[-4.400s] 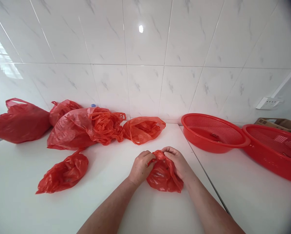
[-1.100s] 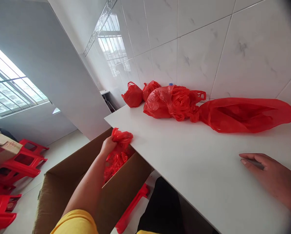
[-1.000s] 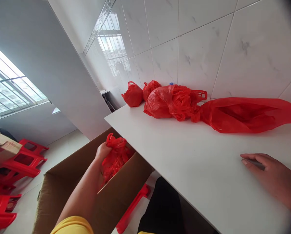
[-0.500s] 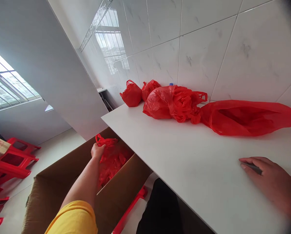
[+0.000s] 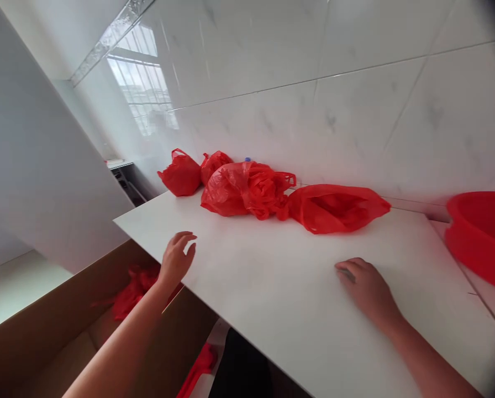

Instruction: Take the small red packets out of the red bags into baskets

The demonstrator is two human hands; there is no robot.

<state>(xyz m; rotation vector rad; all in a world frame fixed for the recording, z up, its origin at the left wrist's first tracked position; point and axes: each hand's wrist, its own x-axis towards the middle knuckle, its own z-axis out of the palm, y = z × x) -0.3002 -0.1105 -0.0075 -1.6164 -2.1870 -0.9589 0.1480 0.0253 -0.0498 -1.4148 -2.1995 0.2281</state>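
Note:
My left hand (image 5: 176,260) hovers at the near left edge of the white table (image 5: 280,298), fingers apart and curved, holding nothing. Below it, red plastic bags (image 5: 133,284) lie inside an open cardboard box (image 5: 44,326) on the floor. My right hand (image 5: 366,287) rests palm down on the table, fingers lying flat. Along the tiled wall sit several red plastic bags: a flat one (image 5: 334,207), a bulging crumpled one (image 5: 243,190) and two smaller tied ones (image 5: 181,174).
A red plastic basket (image 5: 483,232) stands at the right on the adjoining table. A red stool leg (image 5: 195,370) shows under the table beside my dark trousers. The tiled wall reflects a window.
My left hand let go of the red bag in the box and rose to the table edge, now open. The view swung right; the red basket came into sight. My right hand stayed flat.

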